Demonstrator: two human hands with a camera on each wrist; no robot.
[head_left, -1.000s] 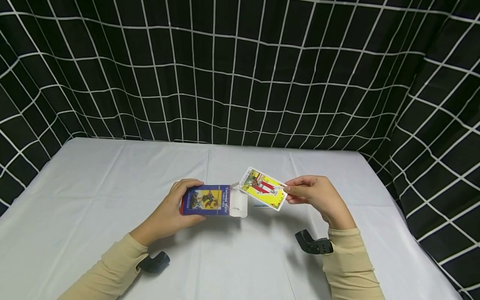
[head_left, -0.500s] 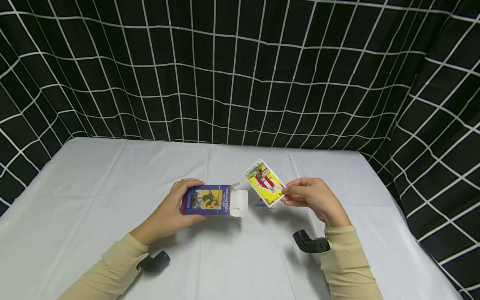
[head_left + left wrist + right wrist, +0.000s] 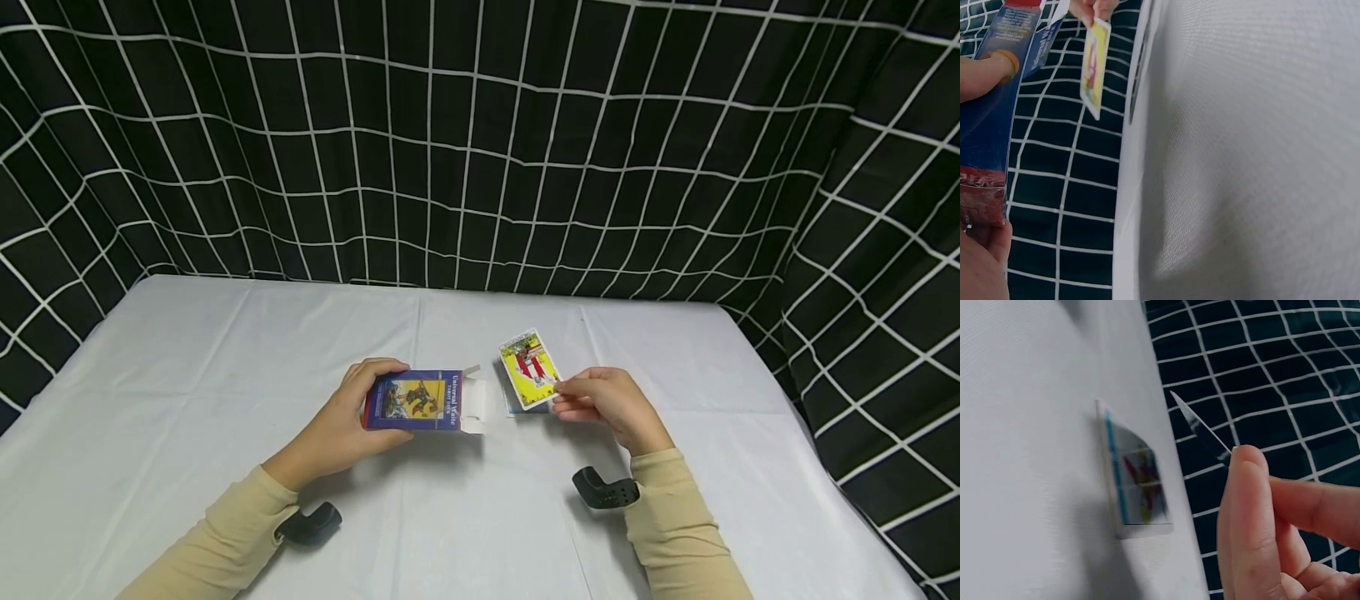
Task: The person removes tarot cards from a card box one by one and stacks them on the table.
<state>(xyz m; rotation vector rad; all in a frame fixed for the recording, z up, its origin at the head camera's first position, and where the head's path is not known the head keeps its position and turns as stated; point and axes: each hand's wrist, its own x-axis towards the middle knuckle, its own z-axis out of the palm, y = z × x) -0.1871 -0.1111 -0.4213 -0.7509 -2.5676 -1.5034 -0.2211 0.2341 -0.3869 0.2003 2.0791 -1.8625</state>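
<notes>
My left hand (image 3: 335, 423) grips a blue tarot card box (image 3: 414, 400) around its sides, thumb and fingers on opposite edges. The box lies sideways above the table, its white flap (image 3: 473, 404) open to the right. Between right-hand (image 3: 606, 402) thumb and fingers, a tarot card (image 3: 529, 369) with a yellow face and a red-robed figure is pinched by one corner. Under it, mostly covered in the head view, more card (image 3: 516, 407) with a pale blue border lies on the table. The right wrist view shows this lower tarot card (image 3: 1141, 481) face up, below the held one.
A white cloth covers the table (image 3: 300, 333). Behind it and at both sides hangs a black curtain (image 3: 450, 150) with a white grid. Each wrist carries a black camera mount, the left one (image 3: 310, 526) and the right one (image 3: 604, 489).
The right hand has brought the pinched card away from the box flap, turned it more upright, and lowered it over the card on the table. The left hand and box stay nearly still.
</notes>
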